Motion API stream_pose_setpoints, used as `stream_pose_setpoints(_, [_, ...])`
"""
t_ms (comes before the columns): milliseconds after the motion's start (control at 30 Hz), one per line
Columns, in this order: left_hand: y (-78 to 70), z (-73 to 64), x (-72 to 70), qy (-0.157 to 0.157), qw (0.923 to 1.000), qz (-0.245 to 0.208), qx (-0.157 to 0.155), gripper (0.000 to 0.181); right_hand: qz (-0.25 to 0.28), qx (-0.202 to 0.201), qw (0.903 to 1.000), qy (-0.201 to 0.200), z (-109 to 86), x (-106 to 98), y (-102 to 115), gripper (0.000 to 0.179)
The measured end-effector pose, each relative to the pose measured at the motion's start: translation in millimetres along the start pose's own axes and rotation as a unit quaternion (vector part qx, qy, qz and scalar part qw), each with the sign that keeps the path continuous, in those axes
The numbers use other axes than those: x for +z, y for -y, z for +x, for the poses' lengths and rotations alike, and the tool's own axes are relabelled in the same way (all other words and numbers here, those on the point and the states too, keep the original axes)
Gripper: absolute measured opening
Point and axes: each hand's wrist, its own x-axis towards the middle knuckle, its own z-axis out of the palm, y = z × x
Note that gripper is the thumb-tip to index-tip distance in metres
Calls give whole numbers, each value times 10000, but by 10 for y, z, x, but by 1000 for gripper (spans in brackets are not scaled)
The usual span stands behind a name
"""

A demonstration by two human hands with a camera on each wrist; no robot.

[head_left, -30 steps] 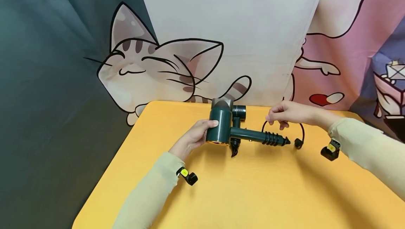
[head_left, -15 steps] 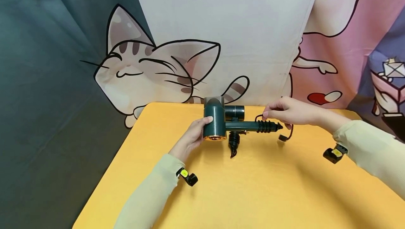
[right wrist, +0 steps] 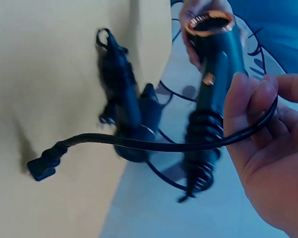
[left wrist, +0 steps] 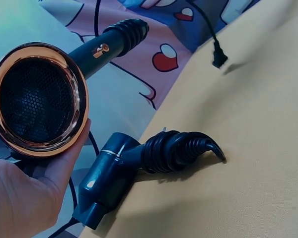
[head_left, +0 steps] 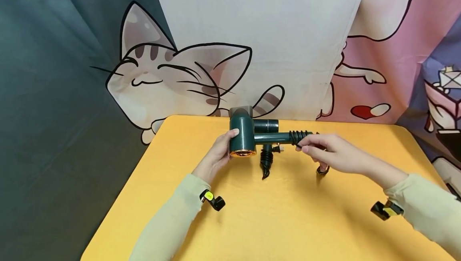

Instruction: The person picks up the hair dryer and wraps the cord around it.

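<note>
My left hand point(head_left: 217, 152) grips the barrel of a dark green hair dryer point(head_left: 242, 131), thumb on its side, and holds it above the table. Its copper-ringed end point(left wrist: 37, 99) faces the left wrist camera. Black cord point(right wrist: 139, 144) is coiled in several turns round the handle. Beside the handle's end my right hand point(head_left: 336, 153) pinches the loose stretch of cord between thumb and fingers. From there the plug point(right wrist: 42, 167) hangs free. Behind the held dryer, a second dark hair dryer point(left wrist: 111, 171) lies on the table, its own cord wound round its handle.
The yellow table point(head_left: 273, 217) reaches back to a printed cloth backdrop point(head_left: 288, 33) with a cartoon cat. A small plug point(head_left: 277, 149) sticks out beside the second dryer's handle. A black camera point(head_left: 217, 203) is strapped to the left wrist.
The right hand has brought the cord from behind the handle, over it, and down to its near side. The held dryer has shifted slightly left and up; the left hand keeps its grip.
</note>
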Motion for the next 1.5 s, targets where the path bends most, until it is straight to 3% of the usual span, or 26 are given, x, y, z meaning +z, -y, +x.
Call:
stream_pose_setpoints(200, [-4,-5,-5,-108,9999,-60,109,68,452,-225,9986,-152,-133,280,-142,31])
stream_pose_setpoints(500, [-33,-29,62,-114,9991,-134,376,67,1104,7,9935,-262,-266,536,-414,34])
stream_pose_setpoints(833, [-37,-148,104,27,9982,-138,580,76,1439,369,9889,28,-163,748,-651,34])
stream_pose_setpoints(967, [-48,-169,153,365,9976,-50,594,76,1478,390,9881,193,-121,744,-733,35])
stream_pose_setpoints(1100, [-42,-197,168,472,9969,-61,632,77,1432,436,9882,332,-67,685,-822,36])
stream_pose_setpoints(1367, [0,-216,168,800,9956,62,480,86,1591,1522,9729,702,-13,428,-948,43])
stream_pose_setpoints(1433, [14,-218,158,825,9954,97,469,87,1573,1455,9738,766,34,358,-976,38])
stream_pose_setpoints(1500, [25,-224,144,827,9954,128,460,87,1529,1141,9783,803,93,288,-1020,29])
